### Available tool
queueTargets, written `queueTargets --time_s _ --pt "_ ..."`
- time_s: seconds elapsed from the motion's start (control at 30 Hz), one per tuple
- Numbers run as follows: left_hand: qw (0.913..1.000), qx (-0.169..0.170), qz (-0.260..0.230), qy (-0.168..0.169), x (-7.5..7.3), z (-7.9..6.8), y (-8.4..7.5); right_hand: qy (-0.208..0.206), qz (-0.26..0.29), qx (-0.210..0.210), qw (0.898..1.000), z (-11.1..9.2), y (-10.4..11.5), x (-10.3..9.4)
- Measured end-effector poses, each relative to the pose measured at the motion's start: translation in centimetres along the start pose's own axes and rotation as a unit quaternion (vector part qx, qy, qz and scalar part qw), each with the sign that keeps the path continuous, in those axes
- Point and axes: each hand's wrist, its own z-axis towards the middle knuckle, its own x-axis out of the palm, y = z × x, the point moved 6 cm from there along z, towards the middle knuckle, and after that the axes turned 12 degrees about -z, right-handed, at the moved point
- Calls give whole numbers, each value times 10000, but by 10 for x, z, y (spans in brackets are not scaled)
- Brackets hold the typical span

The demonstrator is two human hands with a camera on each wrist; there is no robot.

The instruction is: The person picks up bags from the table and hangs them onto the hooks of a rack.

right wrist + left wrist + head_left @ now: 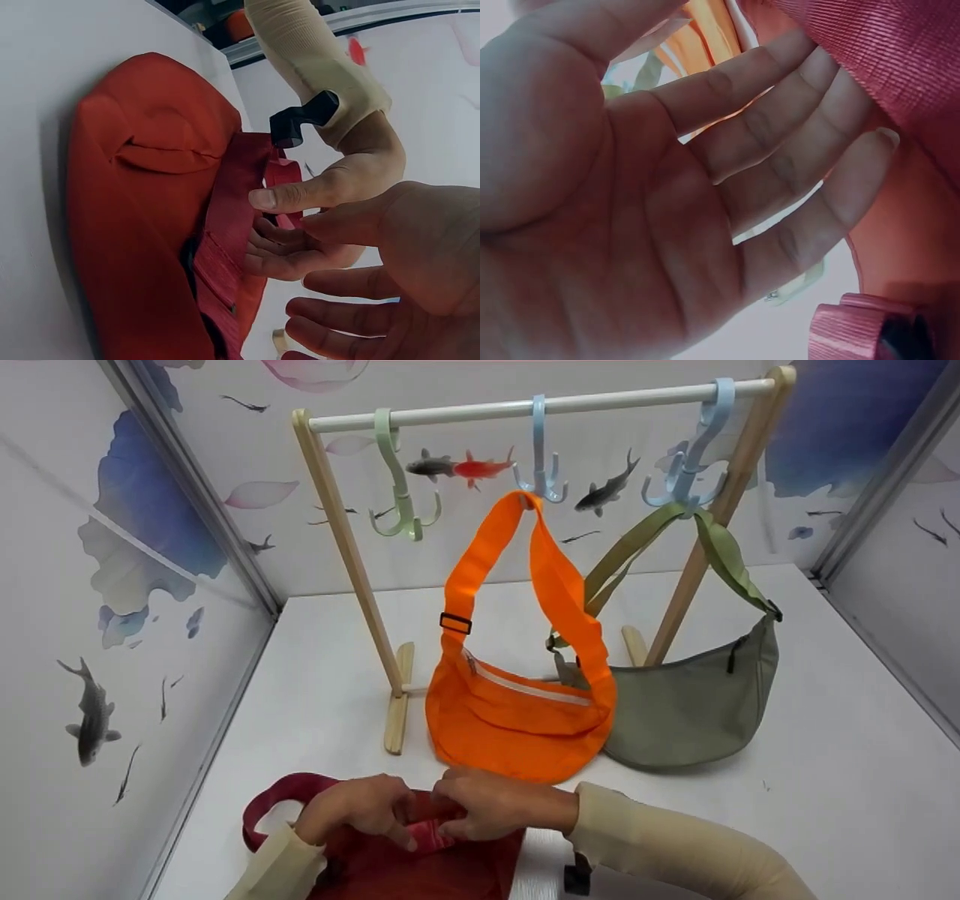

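Note:
A red shoulder bag [420,874] with a crimson webbing strap [238,187] lies at the near side of the white table. My left hand [365,808] holds part of the strap, its thumb on the front and its fingers behind. In the left wrist view, the webbing [900,67] covers some fingertips of that hand [667,187]. Facing it over the bag, my right hand [487,804] has its thumb and fingers spread apart in the right wrist view, close to the left fingers. A loop of the strap [281,793] curves out on the left.
Behind the bag stands a wooden rack with a white rail [465,411]. An orange bag [517,720] hangs from the middle blue hook [539,450], an olive bag [690,712] from the right one [697,442]. The green hook [394,472] on the left carries nothing.

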Motion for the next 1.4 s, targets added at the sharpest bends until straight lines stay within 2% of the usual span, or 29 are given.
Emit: queueTargets --time_s 0.4,0.67,0.77,0.9,1.07,1.23,1.4 --pt "9994 -324 -143 59 5 3 6 153 -131 64 9998 3 -1 14" --pt "9996 -249 -71 111 9 6 6 273 -90 77 9996 5 -1 20" --pt "9997 -73 -137 184 9 5 4 258 -47 17 9997 6 -2 21" --pt "9986 361 -198 340 7 4 -2 210 -28 -52 9998 5 -2 21" --pt "9953 741 -274 562 7 1 -8 107 -86 -35 9999 5 0 20" --pt "9894 1011 -706 760 6 -3 -12 14 -3 -82 10000 5 0 20" --pt "9802 1301 -1110 1003 5 -7 -16 -51 318 -235 9992 6 -1 17"
